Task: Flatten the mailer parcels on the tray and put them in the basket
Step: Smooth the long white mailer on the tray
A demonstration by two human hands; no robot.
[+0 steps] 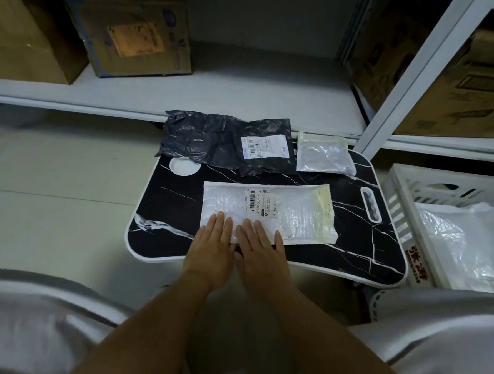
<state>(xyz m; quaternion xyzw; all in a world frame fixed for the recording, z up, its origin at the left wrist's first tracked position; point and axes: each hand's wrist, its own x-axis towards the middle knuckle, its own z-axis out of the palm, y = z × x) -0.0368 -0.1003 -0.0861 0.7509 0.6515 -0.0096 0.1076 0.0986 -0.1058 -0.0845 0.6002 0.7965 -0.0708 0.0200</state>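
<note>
The shelf (pixel 245 94) runs across the back, carrying cardboard boxes (pixel 139 35) at left and right; in front of it sits the tray (pixel 380 252), black with white marble veins and a white rim, a slot handle at its right end; the basket (pixel 408 185), white and slatted, stands just beside the tray's right edge and holds a white mailer (pixel 462 243) lying flat; on the tray's far left lies the black mailer (pixel 213 144), crumpled, its far edge hanging past the rim, a white label on its right half; the white bubble mailer (pixel 295 221) lies across the tray's middle, label up, a yellowish flap at its right end; the small clear mailer (pixel 324 155) rests at the far right corner, near the black one; the left hand (pixel 211 248) and right hand (pixel 260 252) lie side by side, palms down, fingers straight and spread, pressing the near left part of the bubble mailer.
</note>
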